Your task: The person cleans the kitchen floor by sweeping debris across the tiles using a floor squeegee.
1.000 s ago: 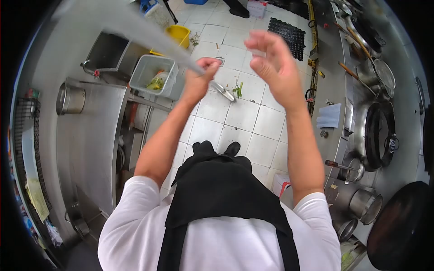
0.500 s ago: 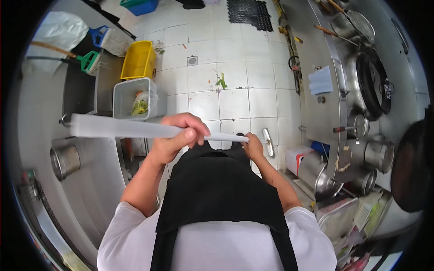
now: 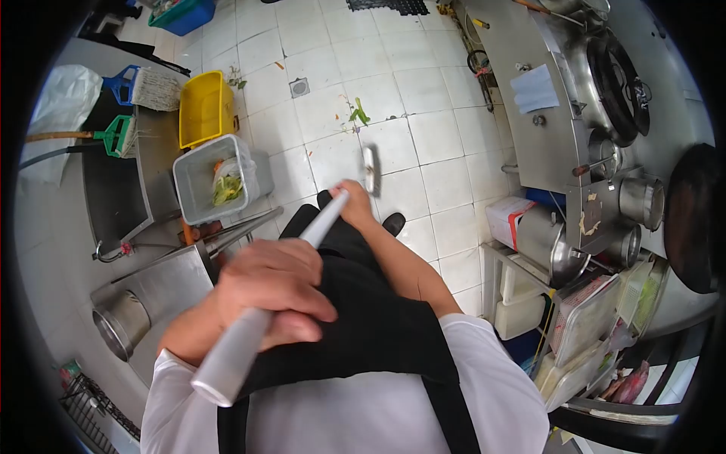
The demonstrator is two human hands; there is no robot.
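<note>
A long white handle (image 3: 234, 348) slants across my body, its thick end near my chest. My left hand (image 3: 272, 284) is closed around its upper part. Lower down, my right hand (image 3: 352, 198) grips the same handle. Beyond that hand a narrow, pale broom head (image 3: 370, 170) rests on the floor tiles, slightly blurred; the join with the handle is hidden. Green vegetable scraps (image 3: 358, 112) and small orange bits lie on the floor ahead of the head.
On the left stand a grey bin (image 3: 185, 185) with vegetable waste, a yellow tub (image 3: 204, 110) and a mop (image 3: 155, 87). A steel cooking counter (image 3: 522, 113) runs along the right, with a rack of trays (image 3: 582, 318) nearer me. A floor drain (image 3: 299, 88) lies ahead.
The broom head has slid left and farther forward. My left hand has come down and back toward my chest, swinging the handle's upper end toward me. My right hand has shifted left; the view has turned.
</note>
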